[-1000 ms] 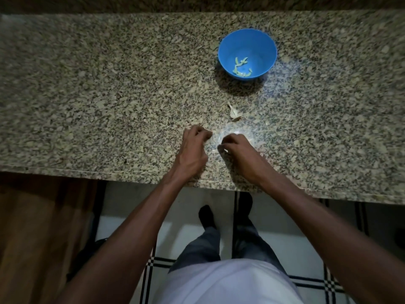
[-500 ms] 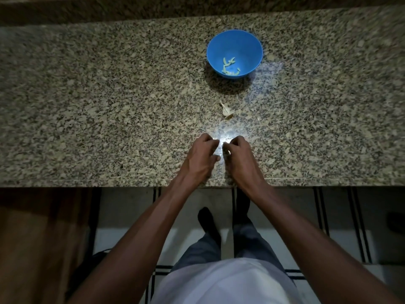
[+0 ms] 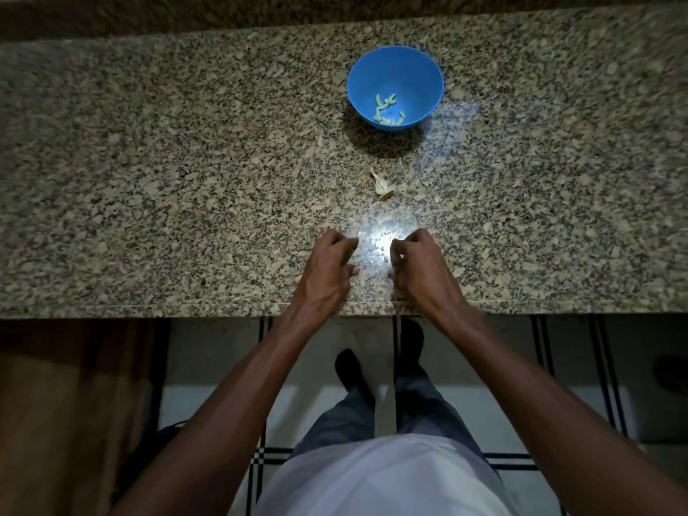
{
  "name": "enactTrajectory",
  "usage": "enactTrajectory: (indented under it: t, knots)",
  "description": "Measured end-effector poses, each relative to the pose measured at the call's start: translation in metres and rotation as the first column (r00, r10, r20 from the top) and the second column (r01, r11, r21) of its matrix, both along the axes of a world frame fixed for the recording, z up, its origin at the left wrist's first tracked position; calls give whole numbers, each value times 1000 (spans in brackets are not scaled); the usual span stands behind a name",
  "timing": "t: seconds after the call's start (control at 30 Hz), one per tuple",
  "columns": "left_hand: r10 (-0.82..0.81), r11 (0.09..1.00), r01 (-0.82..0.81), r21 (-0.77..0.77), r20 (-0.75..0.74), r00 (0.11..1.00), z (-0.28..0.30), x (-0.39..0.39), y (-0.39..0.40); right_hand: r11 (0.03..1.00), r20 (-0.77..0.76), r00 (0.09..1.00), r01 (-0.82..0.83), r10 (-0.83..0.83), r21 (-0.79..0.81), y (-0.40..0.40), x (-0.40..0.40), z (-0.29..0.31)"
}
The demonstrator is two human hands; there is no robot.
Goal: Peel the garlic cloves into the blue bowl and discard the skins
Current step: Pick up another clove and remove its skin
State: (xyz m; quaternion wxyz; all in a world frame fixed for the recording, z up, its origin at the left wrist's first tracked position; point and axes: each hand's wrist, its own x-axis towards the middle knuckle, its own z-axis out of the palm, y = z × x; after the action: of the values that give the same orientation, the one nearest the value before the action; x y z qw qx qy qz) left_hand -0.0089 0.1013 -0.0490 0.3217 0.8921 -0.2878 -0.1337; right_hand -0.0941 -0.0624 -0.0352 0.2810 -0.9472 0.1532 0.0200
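Note:
The blue bowl [image 3: 428,74] stands at the back of the granite counter with several peeled garlic cloves [image 3: 387,109] in its bottom. A pale garlic piece with skin [image 3: 380,185] lies on the counter between the bowl and my hands. My right hand [image 3: 419,268] is near the front edge, and its curled fingertips pinch a small pale garlic clove [image 3: 386,257]. My left hand [image 3: 329,268] is a short gap to the left, its fingers curled. The glare hides whether the left hand holds anything.
The granite counter [image 3: 186,180] runs the full width, its front edge just behind my wrists. A bright light patch [image 3: 376,238] glares between my hands. Below the edge are a tiled floor [image 3: 558,366] and a wooden panel [image 3: 56,404] on the left.
Half a second ago my fingertips met at the clove. Now my hands have drawn a little apart, and the clove stays at my right fingertips. The view has shifted slightly.

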Motion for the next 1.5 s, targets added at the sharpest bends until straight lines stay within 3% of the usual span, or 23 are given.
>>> enactTrajectory:
  t: [0.37, 0.6, 0.77, 0.93, 1.13, 1.33, 1.4, 1.47, 1.5]
  knots:
    - [81, 995, -82, -57, -10, 997, 13, 4, -11, 991, 23, 999, 41, -44, 129, 1, 27, -9]
    - [1, 1000, -1, 22, 10, 1000, 4, -4, -18, 994, 24, 995, -102, 102, 36, 2, 21, -5]
    - [49, 994, -58, 90, 99, 994, 3, -5, -26, 981, 62, 985, -155, 163, -118, 9, 22, -6]
    - [132, 978, -149, 149, 113, 985, 3, -8, -32, 970, 93, 971, -207, 220, -128, 4, 21, -10]
    - [114, 981, -132, 144, 128, 985, 5, -16, -35, 942, 165, 931, -307, 326, -133, -8, 17, -21]
    - [200, 962, -223, 155, 150, 968, -5, -25, -41, 900, 136, 892, -414, 431, -139, -18, 26, -27]
    - [370, 918, -378, 123, 83, 925, -4, -21, -38, 938, 95, 933, -342, 346, -58, -19, 34, -22]
    - [608, 794, -604, 72, -87, 789, 6, -14, -22, 980, 53, 997, -60, 51, 191, -26, 52, -12]
    - [679, 727, -686, 33, -182, 711, 11, -12, -10, 933, -10, 997, 79, -80, 351, -29, 62, -8]
